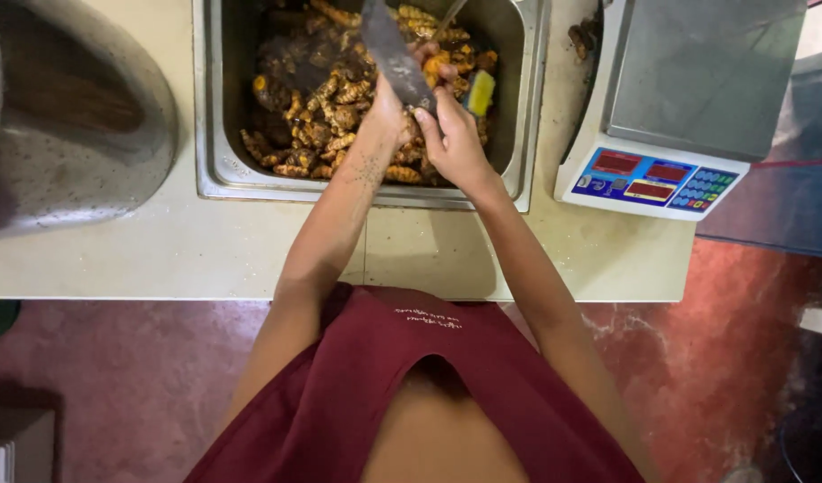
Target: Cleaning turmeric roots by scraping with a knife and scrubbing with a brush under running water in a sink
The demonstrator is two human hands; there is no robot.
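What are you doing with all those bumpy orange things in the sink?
A person stands at a metal sink full of knobbly orange-brown roots. The left hand holds a big knife in its grip, blade pointing up and away. The right hand is pressed close beside it over the roots, holding something I cannot make out. A yellow sponge sits among the roots, and a weighing scale stands on the counter.

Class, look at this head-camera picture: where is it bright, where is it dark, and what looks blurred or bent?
Head view: the pale countertop is evenly lit, while the steel sink basin of knobbly orange-brown roots lies in shadow; the grey knife blade is motion-blurred above the left hand and right hand; the wide lens bends the counter edge.
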